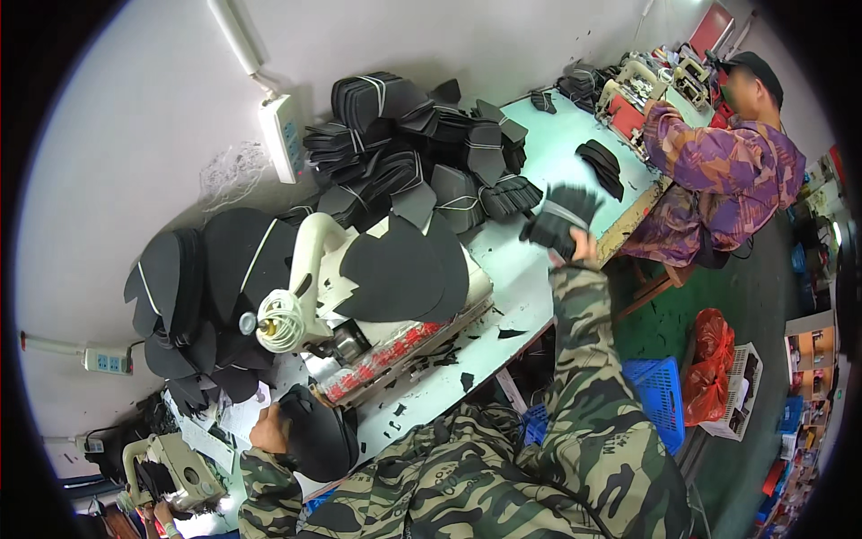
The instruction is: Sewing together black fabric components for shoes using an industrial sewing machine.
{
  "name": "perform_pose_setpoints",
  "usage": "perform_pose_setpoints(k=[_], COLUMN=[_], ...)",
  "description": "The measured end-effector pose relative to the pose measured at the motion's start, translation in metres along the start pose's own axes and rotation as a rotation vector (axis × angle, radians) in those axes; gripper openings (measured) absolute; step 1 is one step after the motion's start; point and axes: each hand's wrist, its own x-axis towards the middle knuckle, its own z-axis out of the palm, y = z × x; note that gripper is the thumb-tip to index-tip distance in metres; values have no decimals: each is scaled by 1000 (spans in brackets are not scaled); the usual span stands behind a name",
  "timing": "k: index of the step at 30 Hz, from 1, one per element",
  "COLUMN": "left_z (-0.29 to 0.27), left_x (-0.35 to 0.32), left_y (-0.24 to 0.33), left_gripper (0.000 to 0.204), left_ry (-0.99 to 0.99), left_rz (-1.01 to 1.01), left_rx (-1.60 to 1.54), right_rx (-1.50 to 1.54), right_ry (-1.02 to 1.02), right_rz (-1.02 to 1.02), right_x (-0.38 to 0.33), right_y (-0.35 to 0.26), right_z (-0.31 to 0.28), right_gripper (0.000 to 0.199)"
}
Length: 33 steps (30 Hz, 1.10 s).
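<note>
My right hand [581, 246] reaches out over the table and grips a bundle of black cut pieces [561, 220] bound with a pale band; motion blurs the bundle. Low on the left, my left hand [269, 431] holds the edge of a stack of curved black pieces [316, 433], its fingertips partly hidden. Between the hands stands a cream machine [310, 247] with a curved arm and a coil of white cord [281, 321]. Large rounded black pieces [404, 269] with notched edges lie on top of it.
Banded black bundles [386, 180] pile up against the wall, with larger stacks [180, 278] at left. Black scraps litter the white tabletop [431, 393]. A co-worker in a purple patterned jacket [718, 171] sits far right. A blue crate [655, 395] and red bags [708, 368] stand beside me.
</note>
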Motion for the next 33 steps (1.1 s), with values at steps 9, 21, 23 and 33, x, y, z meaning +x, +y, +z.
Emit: perform_pose_setpoints(k=[9,21,23,33], left_z=[-8,-78,-61,-38], left_x=[-4,36,36,87], left_y=[10,104,105,112], left_gripper=[31,15,16,27], left_ry=[-51,-496,-336,-229], left_rz=[-121,-112,-211,-45], left_rx=[180,-1132,-1107,-687], right_rx=[-1176,121,170,141], right_ry=[3,-1197,-975,-939], right_rz=[168,676,594,788], right_x=[-38,-271,-279,-284], right_y=[5,-196,-184,-182], right_z=[66,194,206,210], right_gripper=[66,42,27,23])
